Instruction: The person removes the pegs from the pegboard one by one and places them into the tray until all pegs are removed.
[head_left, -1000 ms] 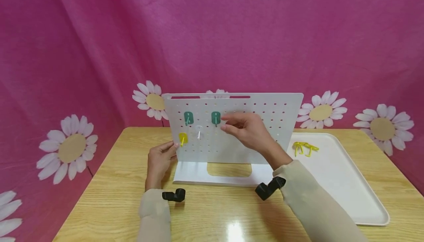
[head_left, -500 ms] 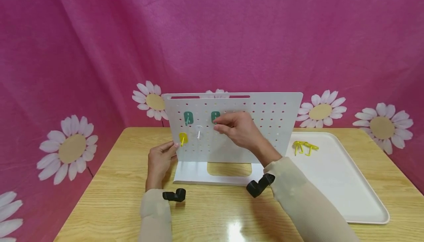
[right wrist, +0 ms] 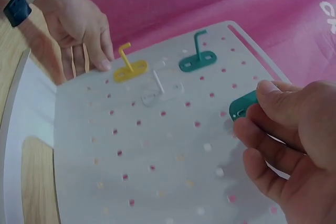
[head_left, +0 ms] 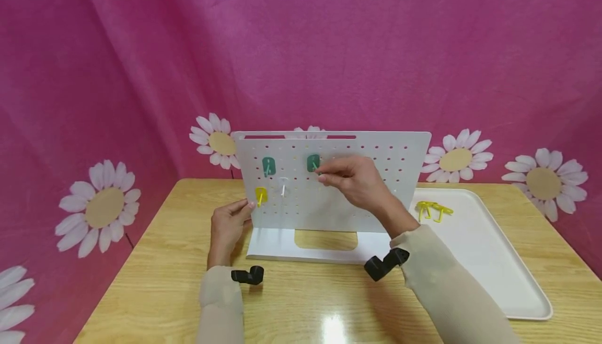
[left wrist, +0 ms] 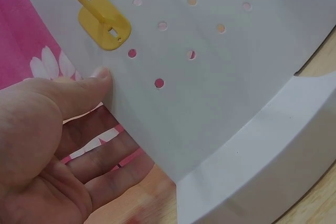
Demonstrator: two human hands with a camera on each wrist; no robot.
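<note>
A white pegboard [head_left: 338,192] stands upright on its base on the wooden table. My left hand [head_left: 228,226] holds its left edge, thumb on the front and fingers behind, as the left wrist view shows. Between the thumb and fingers of my right hand [head_left: 355,182] is the prong of a green hook [head_left: 312,163], its plate close to the upper board. In the right wrist view this hook [right wrist: 242,106] is partly covered by the fingers. Left of it on the board are another green hook [head_left: 268,166], a clear hook [head_left: 283,187] and a yellow hook [head_left: 261,194].
A white tray [head_left: 484,271] lies at the right of the board, with yellow hooks [head_left: 433,210] near its far left corner. Behind the table [head_left: 155,281] hangs a pink curtain [head_left: 329,51] printed with daisies.
My right fingers have closed on the right green hook's prong, and the hook has shifted slightly right and up. My left hand stays at the board's edge.
</note>
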